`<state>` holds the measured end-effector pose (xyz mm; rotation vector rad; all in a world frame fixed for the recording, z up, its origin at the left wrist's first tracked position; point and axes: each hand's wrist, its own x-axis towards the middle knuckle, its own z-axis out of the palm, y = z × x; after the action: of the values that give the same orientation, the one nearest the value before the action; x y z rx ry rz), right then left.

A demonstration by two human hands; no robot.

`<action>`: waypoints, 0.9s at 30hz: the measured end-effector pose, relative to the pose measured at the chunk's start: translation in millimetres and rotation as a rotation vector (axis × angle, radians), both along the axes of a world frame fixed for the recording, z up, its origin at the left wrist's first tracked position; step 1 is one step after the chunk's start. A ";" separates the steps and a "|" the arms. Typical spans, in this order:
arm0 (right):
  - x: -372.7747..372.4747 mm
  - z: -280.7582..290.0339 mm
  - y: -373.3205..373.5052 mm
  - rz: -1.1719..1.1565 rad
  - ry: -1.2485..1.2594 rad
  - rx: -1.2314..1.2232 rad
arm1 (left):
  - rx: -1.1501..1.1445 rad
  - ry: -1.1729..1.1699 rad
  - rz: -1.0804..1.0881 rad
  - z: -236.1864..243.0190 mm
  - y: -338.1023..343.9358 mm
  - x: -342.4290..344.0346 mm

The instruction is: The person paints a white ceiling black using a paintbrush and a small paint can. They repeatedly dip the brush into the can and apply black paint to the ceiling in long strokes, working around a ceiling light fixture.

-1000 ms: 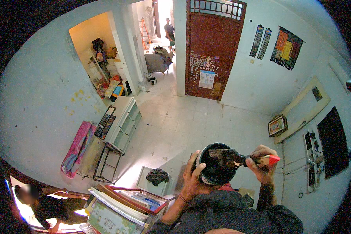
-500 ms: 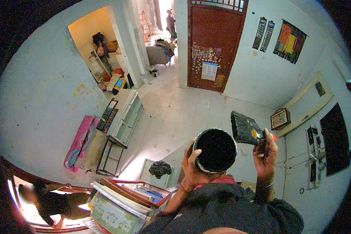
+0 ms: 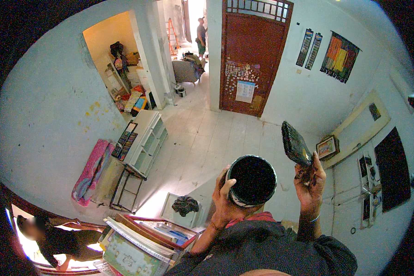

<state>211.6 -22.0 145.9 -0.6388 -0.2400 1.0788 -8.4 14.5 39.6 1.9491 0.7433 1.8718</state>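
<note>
While the left hand [image 3: 222, 200] steadies a round pot [image 3: 252, 181] with a dark inside, the right hand [image 3: 311, 186] holds a wide brush [image 3: 295, 143] upright.

The left fingers curl around the pot's left side, thumb at its rim, in front of the chest; the right hand is closed around the handle, the dark bristle end pointing up and leftward, apart from the pot. To the left, a dark crumpled bundle [image 3: 185, 205] lies on a pale panel [image 3: 187, 221] near stacked books [image 3: 135, 253].

A dark top [image 3: 271, 250] is worn with a thin, pale right wristband [image 3: 314, 218].
</note>
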 end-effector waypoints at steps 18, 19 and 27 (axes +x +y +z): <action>96.4 54.7 -1.0 -0.937 -1.266 0.199 | -0.082 -0.090 -0.210 -20.7 26.0 64.7; 115.4 81.7 3.6 -0.934 -1.000 0.359 | -0.083 -0.084 -0.223 -19.7 32.4 70.9; 245.7 323.1 34.0 -1.647 -1.636 0.705 | -0.132 -0.166 -0.411 -19.2 91.7 162.0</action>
<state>457.3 12.1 469.1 -0.6344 -1.1393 -1.2761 153.6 106.1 20.4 1.6857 0.3710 1.6606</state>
